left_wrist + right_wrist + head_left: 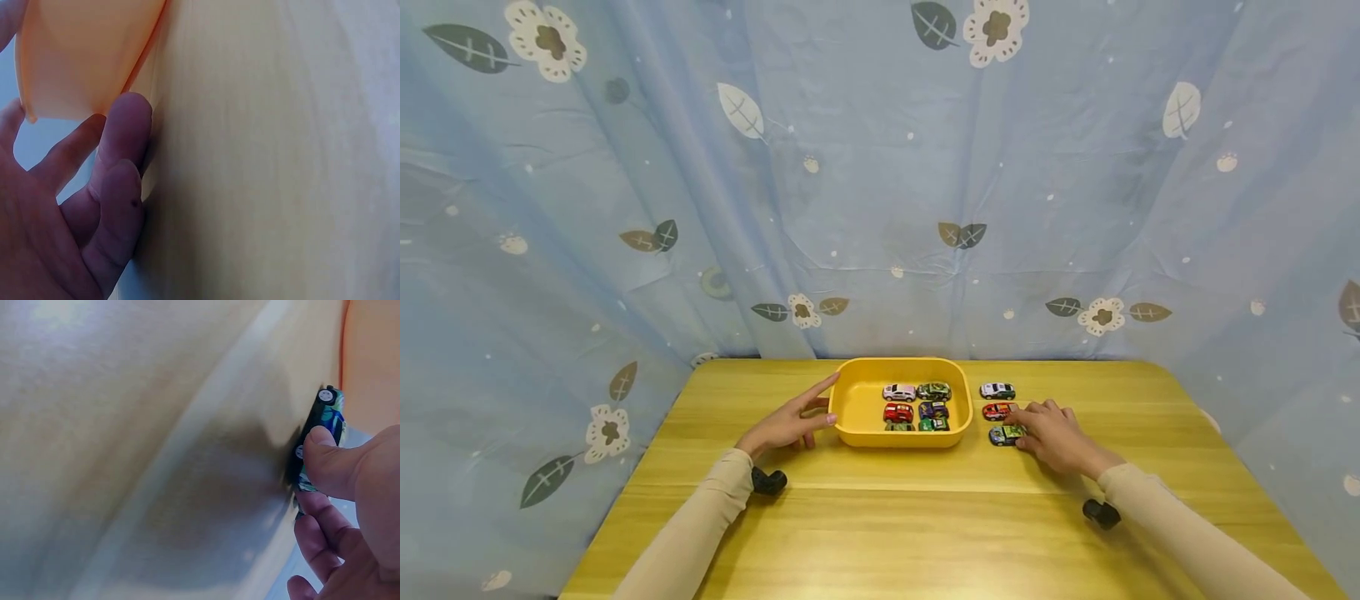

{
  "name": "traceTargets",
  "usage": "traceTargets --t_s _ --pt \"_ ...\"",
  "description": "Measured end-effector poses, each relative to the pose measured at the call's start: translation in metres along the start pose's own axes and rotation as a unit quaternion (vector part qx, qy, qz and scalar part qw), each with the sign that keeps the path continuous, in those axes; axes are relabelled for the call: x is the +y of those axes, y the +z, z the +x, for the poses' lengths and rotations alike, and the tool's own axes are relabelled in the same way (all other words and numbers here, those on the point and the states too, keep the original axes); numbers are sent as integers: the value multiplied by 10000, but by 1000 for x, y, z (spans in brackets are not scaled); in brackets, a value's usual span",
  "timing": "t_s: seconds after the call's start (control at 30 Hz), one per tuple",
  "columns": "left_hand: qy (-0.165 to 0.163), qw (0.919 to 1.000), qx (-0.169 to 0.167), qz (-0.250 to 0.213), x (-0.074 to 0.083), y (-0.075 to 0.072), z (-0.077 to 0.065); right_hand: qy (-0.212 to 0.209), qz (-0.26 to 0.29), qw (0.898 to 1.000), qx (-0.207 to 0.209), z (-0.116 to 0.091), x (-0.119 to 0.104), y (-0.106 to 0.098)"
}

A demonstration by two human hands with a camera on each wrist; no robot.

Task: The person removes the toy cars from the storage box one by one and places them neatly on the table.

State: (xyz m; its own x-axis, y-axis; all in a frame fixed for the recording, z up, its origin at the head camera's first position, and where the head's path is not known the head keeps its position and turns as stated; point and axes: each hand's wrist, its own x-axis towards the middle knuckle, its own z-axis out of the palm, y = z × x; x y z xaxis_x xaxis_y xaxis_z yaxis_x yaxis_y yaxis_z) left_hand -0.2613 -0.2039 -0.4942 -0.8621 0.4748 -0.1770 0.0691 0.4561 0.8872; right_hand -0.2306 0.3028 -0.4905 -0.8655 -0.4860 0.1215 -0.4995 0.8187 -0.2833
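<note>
A yellow bin (859, 437) stands on the table with several toy cars inside, among them a red car (898, 413) and a white-and-pink car (899, 392). My left hand (784, 427) touches the bin's left end, its fingers spread along the wall. To the right of the bin, three toy cars lie in a column: a white one (997, 390), a red one (997, 411) and a green-and-blue toy car (335, 419) nearest me. My right hand (1057, 437) pinches that nearest car, the thumb against its side; its far side is partly hidden by the fingers.
The wooden table (880, 533) runs back to a blue curtain (880, 183) with leaves and flowers, hanging behind and at both sides. A black wrist camera (769, 481) sits under the left wrist, and another camera (1101, 514) under the right.
</note>
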Motion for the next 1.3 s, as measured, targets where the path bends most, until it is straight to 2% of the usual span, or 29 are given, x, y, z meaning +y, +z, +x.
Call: traceTargets --t_s 0.3,0.53,0.8,0.93,1.1,1.3 --pt "41 10000 -24 16 1 1 -1 -170 -99 9995 247 -6 1 5" --pt "56 10000 16 17 2 0 2 -137 -99 9997 196 -6 3 4" --pt "27 10000 35 -4 -2 2 -1 -191 216 9984 483 -7 -6 -7" --pt "58 10000 54 -37 -4 1 -3 -351 498 9952 762 6 -21 -13" --pt "105 9999 61 -37 -2 1 -3 -614 839 9885 1100 34 -44 -23" --pt "66 9999 70 -59 0 5 0 -632 1160 9875 860 67 -57 -32"
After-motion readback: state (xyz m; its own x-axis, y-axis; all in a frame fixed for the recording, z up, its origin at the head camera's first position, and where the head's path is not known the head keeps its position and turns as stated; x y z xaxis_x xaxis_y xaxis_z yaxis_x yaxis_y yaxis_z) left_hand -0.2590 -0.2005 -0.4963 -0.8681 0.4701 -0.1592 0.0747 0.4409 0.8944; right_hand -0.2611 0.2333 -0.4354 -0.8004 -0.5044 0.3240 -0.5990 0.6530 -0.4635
